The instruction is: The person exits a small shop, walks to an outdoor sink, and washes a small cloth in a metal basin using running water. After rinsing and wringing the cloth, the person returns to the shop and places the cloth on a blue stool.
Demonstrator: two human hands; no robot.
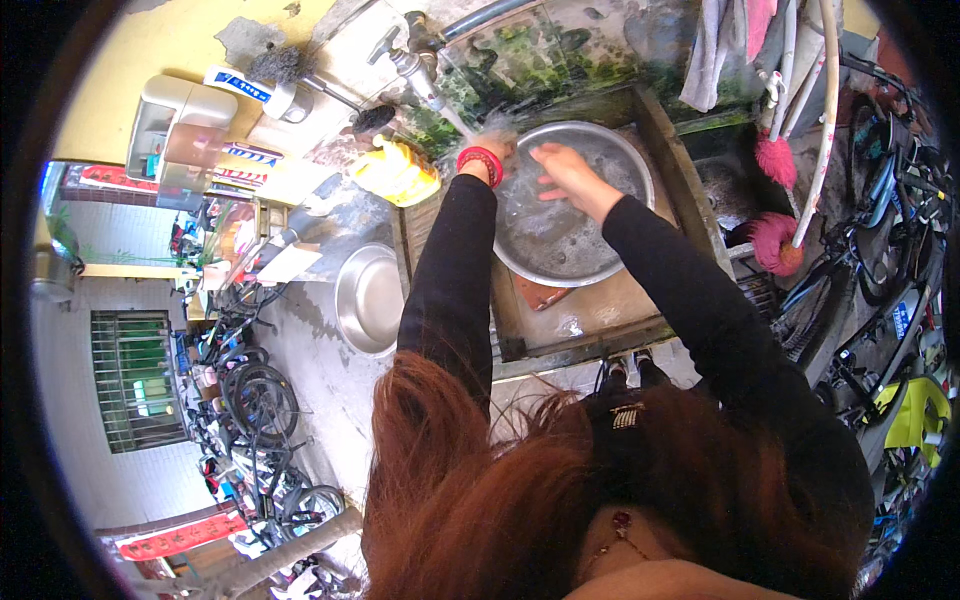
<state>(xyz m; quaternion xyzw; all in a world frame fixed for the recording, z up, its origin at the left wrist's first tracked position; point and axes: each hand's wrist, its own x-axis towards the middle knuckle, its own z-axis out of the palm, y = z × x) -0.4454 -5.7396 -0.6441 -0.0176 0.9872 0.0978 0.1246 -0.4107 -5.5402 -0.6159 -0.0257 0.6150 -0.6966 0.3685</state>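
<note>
My left hand (499,150), with a red bracelet (480,166) at its wrist, is in the water running from a metal tap (420,81); spray blurs its fingers. My right hand (568,174) is over a round metal basin (577,282) of sudsy water, its fingers spread and nothing seen in them. The basin stands in a stone sink (517,347), partly on a reddish-brown brick or tile (541,293). Whatever lies under the cloudy water cannot be made out.
Left of the sink are a yellow plastic bottle or bag (396,171) and a second metal basin (369,300). A black-headed brush (373,118) rests by the wall. Pink mop or brush heads (780,244), hanging cloths (709,52) and bicycles (874,217) are at right.
</note>
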